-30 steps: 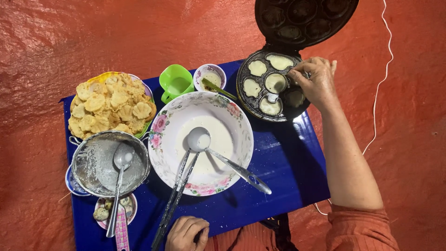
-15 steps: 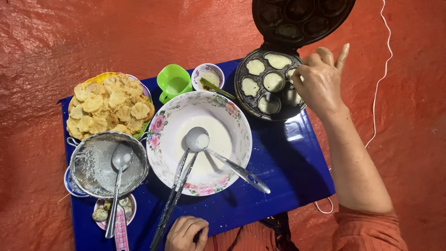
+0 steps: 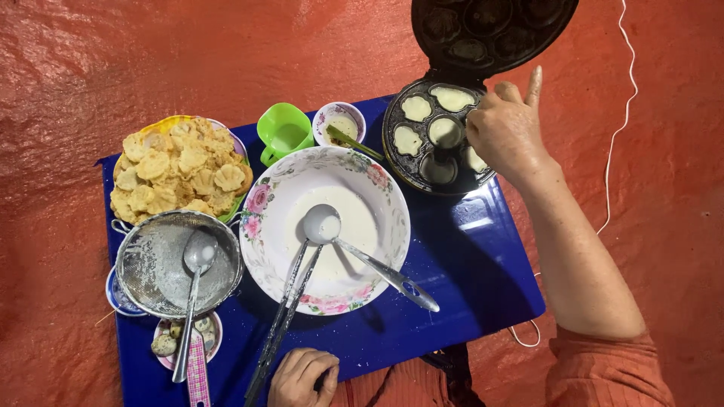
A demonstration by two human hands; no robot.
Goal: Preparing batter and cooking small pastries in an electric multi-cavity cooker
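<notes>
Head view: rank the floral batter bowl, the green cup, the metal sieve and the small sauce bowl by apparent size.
1. floral batter bowl, clearly the largest.
2. metal sieve.
3. green cup and small sauce bowl: they look too alike to rank, though the cup seems slightly bigger.

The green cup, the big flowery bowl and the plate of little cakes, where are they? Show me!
green cup (image 3: 284,132), head view, on its inner wall.
flowery bowl (image 3: 260,200), head view, on the left rim by a pink flower.
plate of little cakes (image 3: 179,175), head view, on the cakes piled in the middle.
</notes>
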